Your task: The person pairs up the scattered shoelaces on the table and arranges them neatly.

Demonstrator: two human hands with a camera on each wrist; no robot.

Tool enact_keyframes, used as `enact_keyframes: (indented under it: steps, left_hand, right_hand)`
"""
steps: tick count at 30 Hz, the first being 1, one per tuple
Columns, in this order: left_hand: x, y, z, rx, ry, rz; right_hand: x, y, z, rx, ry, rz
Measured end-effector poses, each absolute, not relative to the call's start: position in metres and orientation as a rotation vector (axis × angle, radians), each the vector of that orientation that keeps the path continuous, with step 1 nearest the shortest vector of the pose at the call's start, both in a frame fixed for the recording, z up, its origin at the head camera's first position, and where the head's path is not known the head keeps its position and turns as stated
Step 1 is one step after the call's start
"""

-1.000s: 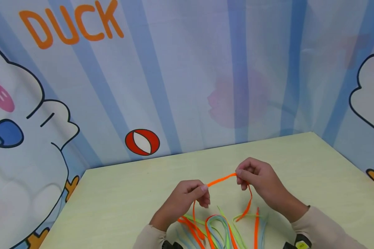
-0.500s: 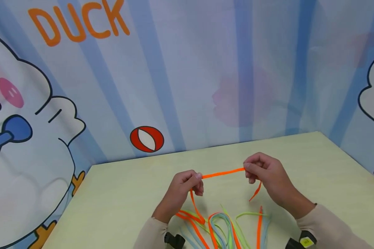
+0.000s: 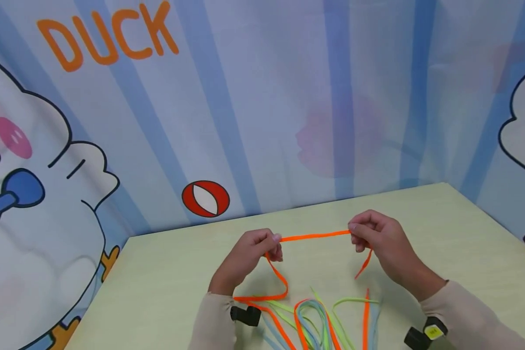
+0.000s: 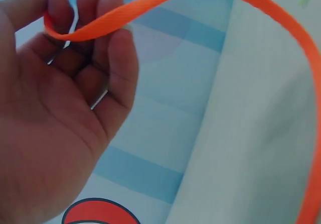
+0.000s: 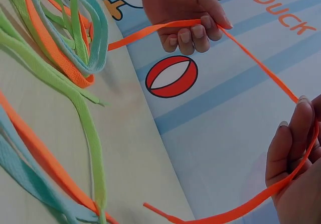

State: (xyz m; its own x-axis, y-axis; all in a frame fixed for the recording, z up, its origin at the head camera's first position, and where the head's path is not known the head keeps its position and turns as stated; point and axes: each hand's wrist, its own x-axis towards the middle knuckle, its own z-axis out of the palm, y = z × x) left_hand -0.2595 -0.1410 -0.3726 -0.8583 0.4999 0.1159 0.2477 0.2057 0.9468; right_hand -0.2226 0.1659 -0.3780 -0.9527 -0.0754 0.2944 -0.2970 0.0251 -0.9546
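Above the table (image 3: pixel 170 272): your orange lace (image 3: pixel 315 236) stretches between both hands.
Near middle: looped green, blue and orange laces (image 3: pixel 323 316); your black wrist device (image 3: pixel 246 315) crowds their left edge.
Left hand (image 3: pixel 245 255): thumb and fingers pinch the orange lace, slack dropping below.
Right hand (image 3: pixel 385 243): you pinch near its dangling end.
Far side: striped backdrop (image 3: pixel 280 121).

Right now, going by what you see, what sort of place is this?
Perhaps a small indoor booth set up for tabletop handwork: a pale table stands before a blue-striped cartoon backdrop lettered DUCK, with colored laces lying on the tabletop.
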Motion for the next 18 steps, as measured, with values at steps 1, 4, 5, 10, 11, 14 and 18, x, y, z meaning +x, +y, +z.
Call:
enact_keyframes:
  steps: [1, 4, 5, 10, 11, 14, 18]
  left_hand:
    - [-0.261, -0.142, -0.371, 0.714, 2.261, 1.701]
    - [-0.264, -0.147, -0.372, 0.687, 2.24, 1.725]
    - [-0.265, -0.15, -0.373, 0.673, 2.228, 1.742]
    - [-0.27, -0.157, -0.38, 0.577, 2.151, 1.925]
    - [-0.27, -0.157, -0.38, 0.549, 2.124, 1.987]
    - [-0.271, -0.156, -0.384, 0.458, 2.036, 2.165]
    - [-0.272, -0.156, -0.387, 0.399, 1.997, 2.265]
  right_hand:
    - [-0.223, 0.167, -0.378, 0.39, -2.127, 2.049]
    - [-0.224, 0.169, -0.378, 0.384, -2.131, 2.045]
    - [-0.224, 0.169, -0.378, 0.378, -2.134, 2.043]
    - [-0.227, 0.172, -0.381, 0.354, -2.126, 2.024]
    - [-0.228, 0.173, -0.382, 0.352, -2.122, 2.023]
    - [-0.229, 0.174, -0.383, 0.363, -2.105, 2.034]
    - [-0.231, 0.176, -0.383, 0.366, -2.1, 2.04]
